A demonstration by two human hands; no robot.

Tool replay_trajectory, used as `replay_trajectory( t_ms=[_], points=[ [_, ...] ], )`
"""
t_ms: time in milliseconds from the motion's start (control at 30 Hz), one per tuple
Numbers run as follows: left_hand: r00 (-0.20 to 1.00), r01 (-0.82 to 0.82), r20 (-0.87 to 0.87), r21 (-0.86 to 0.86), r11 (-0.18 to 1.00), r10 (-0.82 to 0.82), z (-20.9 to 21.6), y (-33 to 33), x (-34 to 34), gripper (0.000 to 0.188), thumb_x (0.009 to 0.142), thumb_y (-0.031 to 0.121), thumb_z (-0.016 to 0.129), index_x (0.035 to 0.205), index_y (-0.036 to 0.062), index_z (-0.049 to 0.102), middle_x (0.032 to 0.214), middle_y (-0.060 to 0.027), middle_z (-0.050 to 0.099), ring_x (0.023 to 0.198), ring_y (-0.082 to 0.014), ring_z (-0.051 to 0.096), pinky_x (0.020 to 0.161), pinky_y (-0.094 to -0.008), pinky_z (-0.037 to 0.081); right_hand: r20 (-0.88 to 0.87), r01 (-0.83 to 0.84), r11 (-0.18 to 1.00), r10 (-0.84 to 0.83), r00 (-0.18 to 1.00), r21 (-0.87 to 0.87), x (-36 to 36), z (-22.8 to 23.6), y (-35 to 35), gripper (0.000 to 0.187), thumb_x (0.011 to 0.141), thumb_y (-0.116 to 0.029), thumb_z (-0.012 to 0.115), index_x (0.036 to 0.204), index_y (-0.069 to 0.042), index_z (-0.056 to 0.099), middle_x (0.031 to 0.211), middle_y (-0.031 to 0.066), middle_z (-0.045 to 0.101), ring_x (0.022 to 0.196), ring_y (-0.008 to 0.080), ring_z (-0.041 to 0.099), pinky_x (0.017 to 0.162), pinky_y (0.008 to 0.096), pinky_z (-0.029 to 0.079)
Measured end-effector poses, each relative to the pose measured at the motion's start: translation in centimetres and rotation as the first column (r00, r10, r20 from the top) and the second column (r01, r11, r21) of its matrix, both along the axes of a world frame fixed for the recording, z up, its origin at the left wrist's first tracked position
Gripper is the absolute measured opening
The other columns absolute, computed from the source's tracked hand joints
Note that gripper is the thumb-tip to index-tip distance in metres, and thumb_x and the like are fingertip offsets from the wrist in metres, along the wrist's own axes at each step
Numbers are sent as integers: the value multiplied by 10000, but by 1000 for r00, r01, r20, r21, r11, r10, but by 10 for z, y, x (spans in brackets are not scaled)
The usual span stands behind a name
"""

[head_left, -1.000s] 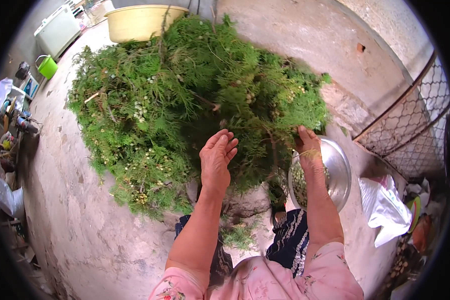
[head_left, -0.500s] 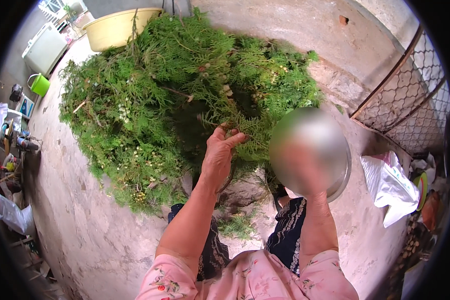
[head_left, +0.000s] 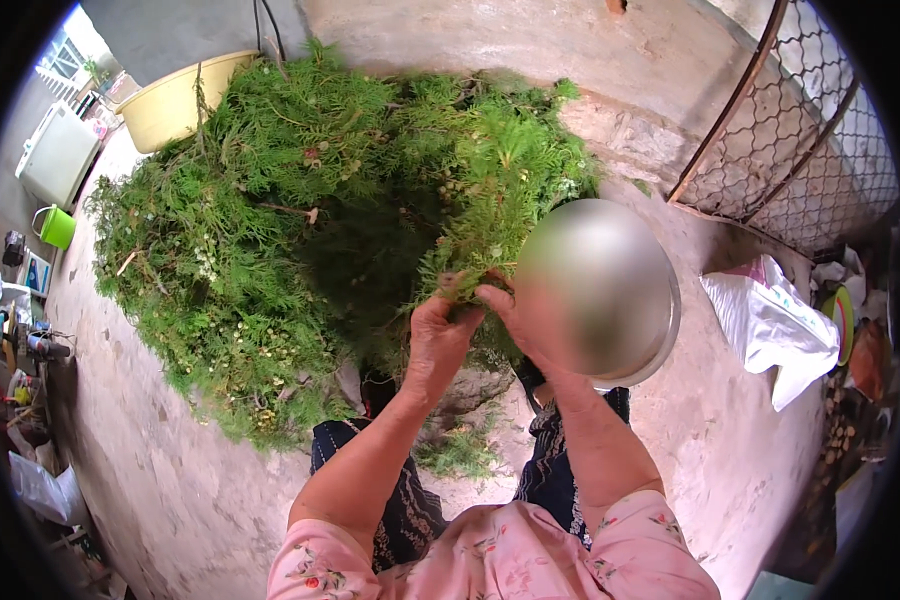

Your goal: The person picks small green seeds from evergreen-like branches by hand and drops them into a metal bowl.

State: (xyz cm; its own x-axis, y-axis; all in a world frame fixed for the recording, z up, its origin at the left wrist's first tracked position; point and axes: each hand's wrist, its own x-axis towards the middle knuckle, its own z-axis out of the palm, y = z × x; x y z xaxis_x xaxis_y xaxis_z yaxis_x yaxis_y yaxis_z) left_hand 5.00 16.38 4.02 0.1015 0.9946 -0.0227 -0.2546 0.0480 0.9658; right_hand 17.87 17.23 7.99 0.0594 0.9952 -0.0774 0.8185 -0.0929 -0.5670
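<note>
Nearest: a few green scraps [head_left: 460, 450] lay on the floor [head_left: 170, 470] betw. the dark trouser legs [head_left: 410, 510]. Just past them, L hand [head_left: 440, 345] & R hand [head_left: 528, 325] were close together, fingertips converging at the near end of a leafy sprig [head_left: 480, 220]. L thumb + fingers looked pressed together, pinching that end. R thumb was up at approx. the same spot; rest of the R fingers sat in a blurred patch, so can't tell if they gripped or only touched.

Key relation: sprig lay straight far of the fingertips, long axis near-to-far w/ a slight lean right, leafy tip at the far end, against the right part of the pile [head_left: 200, 280]. L hand looked to have the stem; R hand was nearer the metal bowl [head_left: 645, 373], just right of it (bowl's inside was blurred, no call on contents). White bag [head_left: 770, 325] was further right, well apart from either hand.

Beyond: pile spread far & left, dark hollow just left of the sprig. Yellow tub [head_left: 175, 105] stood far left, behind the pile.
</note>
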Motion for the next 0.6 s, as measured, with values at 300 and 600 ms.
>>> replay_trajectory(
  t_ms=[300, 600],
  points=[
    [919, 156, -393, 455, 877, 40, -10, -10, 22, 678, 703, -127, 506, 1318, 69, 300, 1180, -181, 481, 1030, -333, 509, 865, -327, 412, -707, 260, 950, -64, 705, 173, 1, -3, -4, 174, 839, -184, 589, 867, -12, 600, 774, 59, 610, 671, 134, 527, 614, 292, 433],
    [913, -85, -391, 92, 992, 114, 23, 5, 8, 324, 810, 164, 619, 1081, -4, 562, 978, -60, 565, 905, -133, 523, 779, -253, 417, -388, 226, 913, -83, 918, 339, -3, -13, -1, 139, 848, -140, 550, 848, -1, 555, 648, 52, 529, 582, 150, 474, 550, 313, 398]
  ],
)
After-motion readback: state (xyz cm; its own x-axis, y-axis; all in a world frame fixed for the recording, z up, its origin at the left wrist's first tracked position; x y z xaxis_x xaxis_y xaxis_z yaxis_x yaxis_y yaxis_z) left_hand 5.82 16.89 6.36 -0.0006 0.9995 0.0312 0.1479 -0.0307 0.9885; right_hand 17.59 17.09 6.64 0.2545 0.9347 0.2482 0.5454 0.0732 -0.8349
